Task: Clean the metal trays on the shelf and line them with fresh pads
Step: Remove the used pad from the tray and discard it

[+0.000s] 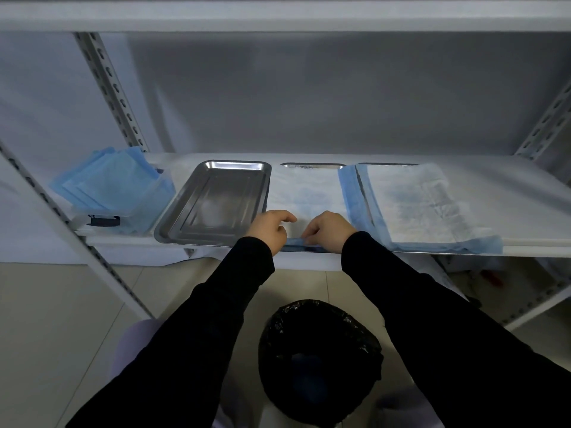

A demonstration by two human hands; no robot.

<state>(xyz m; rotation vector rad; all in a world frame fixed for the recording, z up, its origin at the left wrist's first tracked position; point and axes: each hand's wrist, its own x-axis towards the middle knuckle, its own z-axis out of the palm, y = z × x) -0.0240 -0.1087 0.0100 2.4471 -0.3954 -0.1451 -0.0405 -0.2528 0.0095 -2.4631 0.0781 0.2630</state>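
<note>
At 6 o'clock of middle tray (312,165), right hand (327,231) pinches pad (309,193) hem; left hand (272,228) curled alongside, grip unclear. Judged light, limp: take by corners.

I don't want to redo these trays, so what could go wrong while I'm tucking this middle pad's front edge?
Pulling the middle pad forward with your right hand could uncover more of the middle tray, whose far rim already shows. Your left hand sits beside the bare tray at the shelf front; a nudge might tip it off. The right pad lies close and could get dragged.
</note>
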